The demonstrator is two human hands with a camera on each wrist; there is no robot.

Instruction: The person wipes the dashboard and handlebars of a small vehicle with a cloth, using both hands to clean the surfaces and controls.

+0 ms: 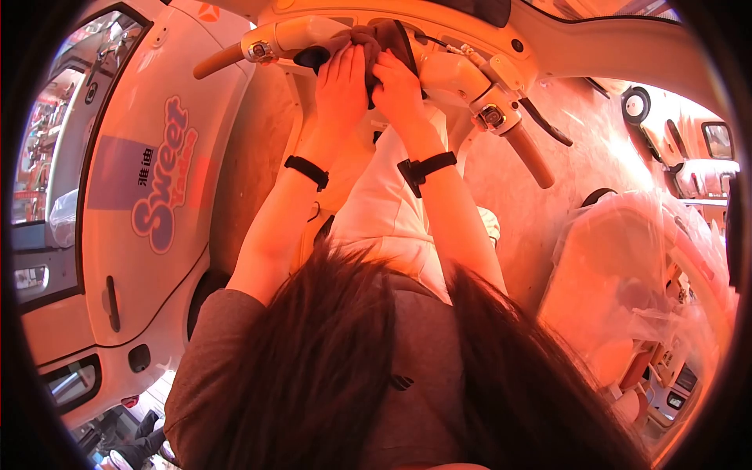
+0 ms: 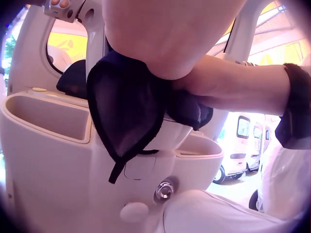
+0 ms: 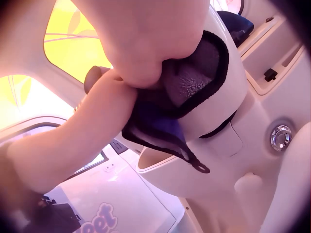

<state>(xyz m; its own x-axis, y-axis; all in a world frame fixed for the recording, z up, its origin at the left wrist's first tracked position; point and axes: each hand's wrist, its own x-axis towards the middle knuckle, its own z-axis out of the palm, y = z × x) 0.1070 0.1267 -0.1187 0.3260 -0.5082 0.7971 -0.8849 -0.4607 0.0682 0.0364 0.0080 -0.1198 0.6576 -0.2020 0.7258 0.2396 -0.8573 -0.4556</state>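
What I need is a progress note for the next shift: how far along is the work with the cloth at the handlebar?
Already done: the cloth is in place at the middle of the handlebar. In hand: the left hand and right hand are both on it, so probably mid-job. Left: perhaps the left grip and right grip, both uncovered; whether they're finished, I can't tell.

Vehicle cabin (image 1: 580, 39) with handlebars (image 1: 458, 78)
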